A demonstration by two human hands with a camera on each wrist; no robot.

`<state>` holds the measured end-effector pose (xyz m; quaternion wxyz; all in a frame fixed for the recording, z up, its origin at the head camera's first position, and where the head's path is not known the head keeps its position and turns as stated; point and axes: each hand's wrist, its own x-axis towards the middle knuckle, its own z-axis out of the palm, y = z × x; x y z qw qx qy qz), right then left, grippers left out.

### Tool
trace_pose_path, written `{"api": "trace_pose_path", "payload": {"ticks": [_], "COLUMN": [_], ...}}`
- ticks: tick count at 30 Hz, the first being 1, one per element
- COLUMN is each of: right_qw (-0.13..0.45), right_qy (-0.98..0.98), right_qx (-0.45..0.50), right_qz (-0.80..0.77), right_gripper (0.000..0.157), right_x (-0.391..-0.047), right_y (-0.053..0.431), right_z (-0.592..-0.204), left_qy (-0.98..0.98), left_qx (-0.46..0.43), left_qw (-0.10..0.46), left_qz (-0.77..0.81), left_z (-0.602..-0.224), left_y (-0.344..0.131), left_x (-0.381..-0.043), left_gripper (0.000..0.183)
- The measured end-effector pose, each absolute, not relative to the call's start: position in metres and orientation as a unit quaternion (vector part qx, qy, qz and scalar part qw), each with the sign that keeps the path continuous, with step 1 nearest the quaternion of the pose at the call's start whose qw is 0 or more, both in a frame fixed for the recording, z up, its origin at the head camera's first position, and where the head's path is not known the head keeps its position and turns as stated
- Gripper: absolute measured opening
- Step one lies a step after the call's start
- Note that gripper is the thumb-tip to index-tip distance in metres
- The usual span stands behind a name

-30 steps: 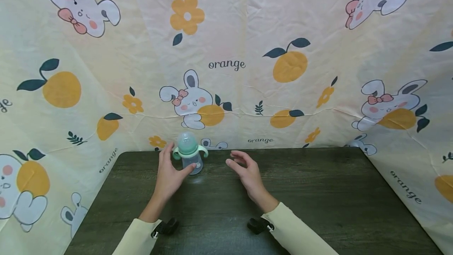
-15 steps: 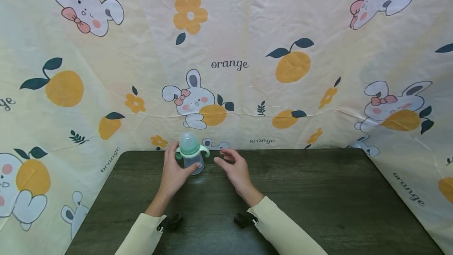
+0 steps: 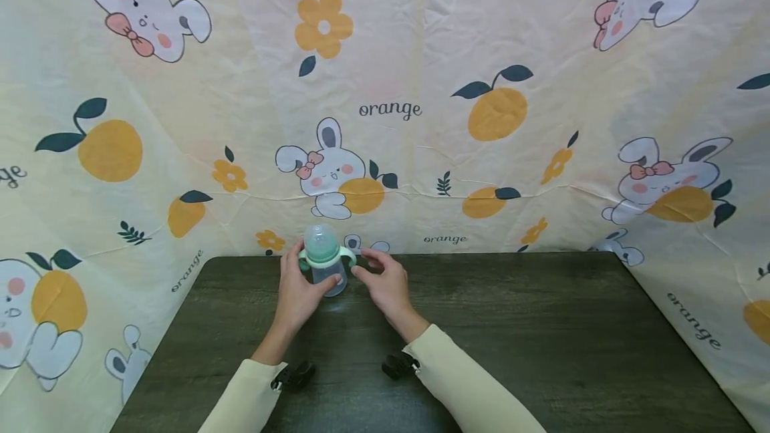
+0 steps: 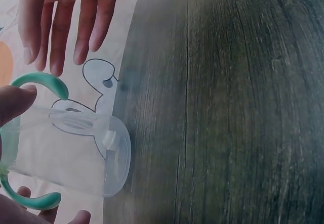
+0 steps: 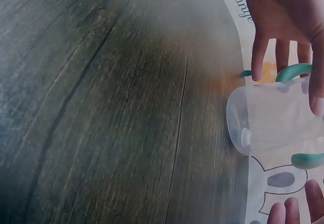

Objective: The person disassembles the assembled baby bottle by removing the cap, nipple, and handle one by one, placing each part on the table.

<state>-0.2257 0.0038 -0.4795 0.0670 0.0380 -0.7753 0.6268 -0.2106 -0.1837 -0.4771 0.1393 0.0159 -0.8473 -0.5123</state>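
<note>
A baby bottle (image 3: pixel 321 246) with a mint-green collar, two side handles and a clear dome cap stands upright near the table's back edge. My left hand (image 3: pixel 296 296) holds it from the left, its thumb across the clear body and its fingers around the far side. Close to the right handle (image 4: pixel 48 82) is my right hand (image 3: pixel 388 286), fingers extended and thumb apart, with nothing in its grasp. Whether its fingertips touch that handle I cannot tell. Through the clear body (image 5: pixel 273 115) a small white piece shows near the base.
The dark wood-grain table (image 3: pixel 529 339) spreads out in front and to the right. Behind it hangs a cream cloth (image 3: pixel 415 152) printed with rabbits and oranges. A black wrist camera (image 3: pixel 400 366) sits at each cuff.
My right hand has moved left, from well apart from the bottle to beside its right handle. My left hand stays at the bottle, which keeps its place.
</note>
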Motion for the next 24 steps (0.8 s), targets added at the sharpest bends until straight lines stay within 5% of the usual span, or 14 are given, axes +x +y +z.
{"api": "trace_pose_path", "payload": {"ticks": [24], "right_qw": [0.043], "right_qy": [-0.775], "right_qx": [-0.005], "right_qz": [0.631], "right_gripper": [0.025], "right_x": [-0.23], "right_y": [-0.013], "right_z": [-0.47], "left_qy": [-0.845], "left_qx": [0.021], "left_qw": [0.145], "left_qz": [-0.515], "left_z": [-0.477], "left_y": [-0.183], "left_x": [-0.214], "left_gripper": [0.096]}}
